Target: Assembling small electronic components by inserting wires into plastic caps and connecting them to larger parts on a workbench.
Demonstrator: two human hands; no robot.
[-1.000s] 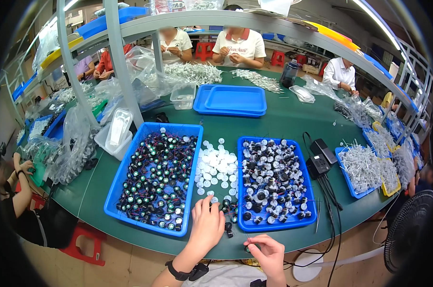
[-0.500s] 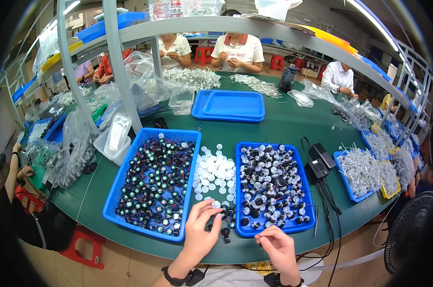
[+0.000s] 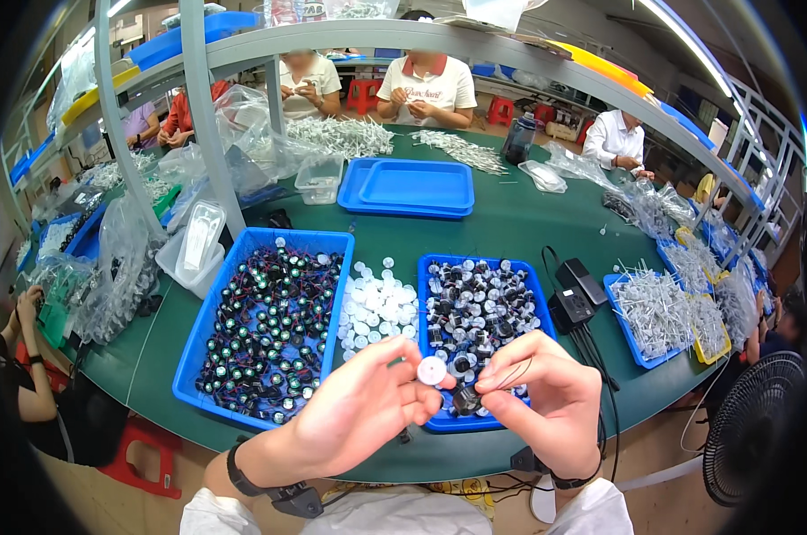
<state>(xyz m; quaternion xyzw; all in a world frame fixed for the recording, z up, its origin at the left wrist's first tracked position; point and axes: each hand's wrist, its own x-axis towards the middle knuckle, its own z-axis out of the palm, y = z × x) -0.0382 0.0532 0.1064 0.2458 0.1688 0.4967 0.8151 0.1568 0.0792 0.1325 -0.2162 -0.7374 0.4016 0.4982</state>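
Our left fingers (image 3: 398, 349) hold a disc (image 3: 432, 370), our right fingers (image 3: 526, 351) a part (image 3: 466, 399); a loose pinch could drop either.

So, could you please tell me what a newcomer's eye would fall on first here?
Probably the lower middle, where the left hand holds a pale round disc close to a small black part in the right hand. Just beyond, on the green table, a loose heap of whitish discs lies between a left blue tray and a right blue tray, both crowded with small parts.
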